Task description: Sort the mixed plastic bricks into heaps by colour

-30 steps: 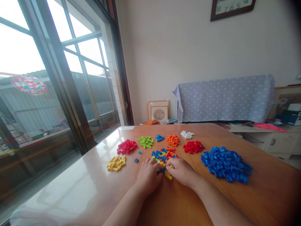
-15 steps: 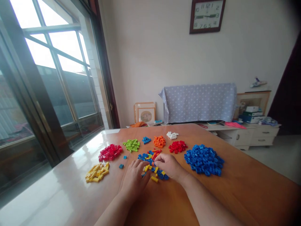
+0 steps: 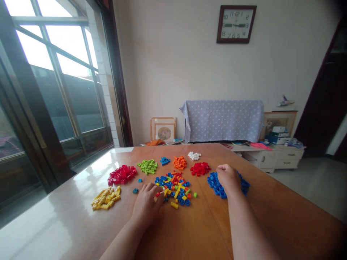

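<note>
My left hand [image 3: 147, 203] rests at the left edge of a mixed pile of toy bricks [image 3: 176, 187], its fingers curled down. Beside its fingertips show a small red brick [image 3: 157, 194] and a bit of white; whether they are gripped I cannot make out. My right hand [image 3: 229, 177] is above the pile of round blue bricks [image 3: 216, 185], covering its middle. Its fingers are bent together, and anything between them is hidden. The mixed pile holds blue, yellow, orange, red and green pieces.
Sorted piles stand around the mixed one: yellow [image 3: 106, 198], crimson [image 3: 122, 174], lime green [image 3: 148, 166], small blue [image 3: 165, 161], orange [image 3: 180, 163], white [image 3: 194, 156] and red [image 3: 200, 168]. Two teal bricks [image 3: 135, 190] lie left of my left hand on the wooden table [image 3: 189, 234].
My right hand has moved from the mixed pile rightward to over the blue pile. My left hand stays by the mixed pile. The view has shifted slightly.
</note>
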Demonstrator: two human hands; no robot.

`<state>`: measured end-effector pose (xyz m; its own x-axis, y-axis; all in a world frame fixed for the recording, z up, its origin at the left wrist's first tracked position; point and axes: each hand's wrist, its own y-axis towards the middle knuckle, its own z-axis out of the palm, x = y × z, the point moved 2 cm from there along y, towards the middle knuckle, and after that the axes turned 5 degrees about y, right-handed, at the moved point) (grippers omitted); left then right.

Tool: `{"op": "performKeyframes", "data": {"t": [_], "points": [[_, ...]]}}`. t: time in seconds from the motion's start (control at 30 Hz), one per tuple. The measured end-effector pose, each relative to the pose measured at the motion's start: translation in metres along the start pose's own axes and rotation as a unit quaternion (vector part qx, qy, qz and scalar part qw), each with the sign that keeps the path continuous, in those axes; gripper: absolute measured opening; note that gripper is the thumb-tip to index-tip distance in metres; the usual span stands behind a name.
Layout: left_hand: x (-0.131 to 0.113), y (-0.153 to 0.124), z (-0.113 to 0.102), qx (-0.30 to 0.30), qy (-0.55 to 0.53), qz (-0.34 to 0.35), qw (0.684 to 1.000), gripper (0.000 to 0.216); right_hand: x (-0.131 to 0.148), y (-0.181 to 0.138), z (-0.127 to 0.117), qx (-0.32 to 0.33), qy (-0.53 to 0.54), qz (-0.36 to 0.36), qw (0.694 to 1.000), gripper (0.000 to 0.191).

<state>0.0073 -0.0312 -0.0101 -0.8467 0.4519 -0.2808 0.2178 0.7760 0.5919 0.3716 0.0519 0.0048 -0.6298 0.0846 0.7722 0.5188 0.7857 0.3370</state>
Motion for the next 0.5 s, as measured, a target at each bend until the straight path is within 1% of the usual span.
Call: {"op": "performKeyframes", "data": {"t": [0.13, 0.23, 0.4, 0.5], "points": [[0.002, 0.001, -0.002, 0.004, -0.003, -0.008, 1.0, 0.023, -0.01, 0.003, -0.004, -0.023, -0.039, 0.048, 0.998, 0.028], [0.003, 0.0, -0.002, 0.004, -0.003, -0.011, 1.0, 0.023, -0.018, 0.004, -0.002, -0.043, -0.038, 0.07, 0.996, 0.034], [0.002, 0.001, -0.005, 0.01, -0.005, -0.011, 1.0, 0.023, -0.027, 0.009, 0.005, -0.101, 0.048, 0.074, 0.991, 0.037], [0.0, 0.002, -0.008, 0.014, -0.002, -0.016, 1.0, 0.024, -0.028, 0.012, 0.006, -0.127, 0.076, 0.066, 0.987, 0.038]]}}
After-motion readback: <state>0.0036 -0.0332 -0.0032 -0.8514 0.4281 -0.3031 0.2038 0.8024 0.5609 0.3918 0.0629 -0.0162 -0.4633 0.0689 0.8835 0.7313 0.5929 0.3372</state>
